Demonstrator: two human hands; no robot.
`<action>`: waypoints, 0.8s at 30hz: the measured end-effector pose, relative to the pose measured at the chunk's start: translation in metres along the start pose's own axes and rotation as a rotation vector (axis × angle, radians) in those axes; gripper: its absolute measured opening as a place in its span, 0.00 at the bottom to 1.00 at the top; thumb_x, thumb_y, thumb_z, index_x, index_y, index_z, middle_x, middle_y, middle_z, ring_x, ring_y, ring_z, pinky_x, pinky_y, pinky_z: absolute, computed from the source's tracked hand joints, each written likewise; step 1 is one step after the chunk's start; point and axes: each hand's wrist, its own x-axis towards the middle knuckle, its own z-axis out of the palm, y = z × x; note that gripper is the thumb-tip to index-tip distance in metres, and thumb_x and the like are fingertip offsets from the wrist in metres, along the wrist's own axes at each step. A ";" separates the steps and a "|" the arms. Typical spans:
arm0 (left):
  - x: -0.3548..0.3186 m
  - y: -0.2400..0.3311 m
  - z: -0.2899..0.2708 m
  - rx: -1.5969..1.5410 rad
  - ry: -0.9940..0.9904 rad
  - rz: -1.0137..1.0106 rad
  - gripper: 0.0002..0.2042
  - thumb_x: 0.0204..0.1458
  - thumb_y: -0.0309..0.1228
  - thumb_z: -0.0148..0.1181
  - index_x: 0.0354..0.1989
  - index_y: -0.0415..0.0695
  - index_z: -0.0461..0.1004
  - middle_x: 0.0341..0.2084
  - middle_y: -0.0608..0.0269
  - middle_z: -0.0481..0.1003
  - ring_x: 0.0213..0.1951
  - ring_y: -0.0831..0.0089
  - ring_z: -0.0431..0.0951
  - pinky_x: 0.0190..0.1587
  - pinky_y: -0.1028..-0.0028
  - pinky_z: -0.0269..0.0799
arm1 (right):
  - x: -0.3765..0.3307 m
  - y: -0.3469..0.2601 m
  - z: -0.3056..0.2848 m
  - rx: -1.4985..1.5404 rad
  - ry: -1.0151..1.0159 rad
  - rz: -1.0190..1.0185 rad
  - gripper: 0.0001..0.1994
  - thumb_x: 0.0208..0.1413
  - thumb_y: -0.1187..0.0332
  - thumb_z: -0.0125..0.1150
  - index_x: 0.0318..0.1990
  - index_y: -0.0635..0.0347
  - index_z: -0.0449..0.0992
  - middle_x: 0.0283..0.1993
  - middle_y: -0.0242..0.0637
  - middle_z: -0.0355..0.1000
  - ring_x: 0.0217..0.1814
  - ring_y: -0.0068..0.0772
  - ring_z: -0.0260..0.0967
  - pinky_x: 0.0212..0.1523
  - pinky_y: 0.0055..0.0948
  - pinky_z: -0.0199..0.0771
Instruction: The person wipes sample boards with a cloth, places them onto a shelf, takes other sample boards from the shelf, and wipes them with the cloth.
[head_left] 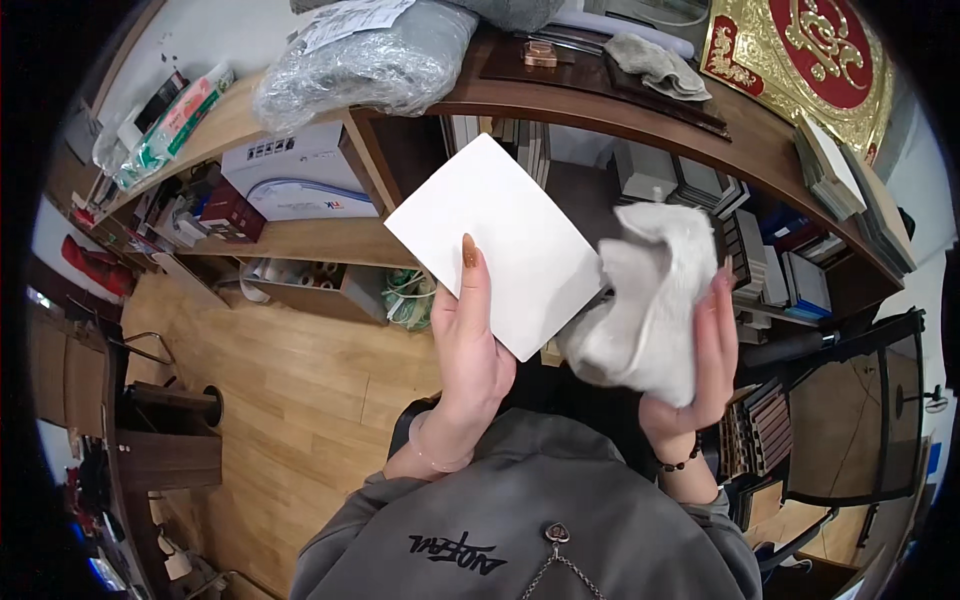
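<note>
Cloth [650,300] in right hand [700,370] hides white tile [500,240] edge, left hand [470,340] gripping.

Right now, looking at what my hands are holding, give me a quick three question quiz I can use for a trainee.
1. True or false: the left hand holds the white tile with its thumb lying on the tile's face.
2. What does the right hand grip? A) a sponge B) a crumpled white cloth C) a brush
3. Fill in: the cloth meets the tile at the tile's ____ edge, left or right.

Key: 1 true; 2 B; 3 right.
</note>
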 end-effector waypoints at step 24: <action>-0.010 -0.019 -0.026 0.194 -0.214 -0.381 0.16 0.58 0.34 0.52 0.50 0.37 0.67 0.41 0.61 0.73 0.40 0.78 0.74 0.42 0.76 0.72 | 0.030 0.034 0.021 -0.063 -0.517 -0.052 0.16 0.49 0.82 0.47 0.44 0.61 0.76 0.42 0.46 0.75 0.54 0.42 0.68 0.53 0.36 0.68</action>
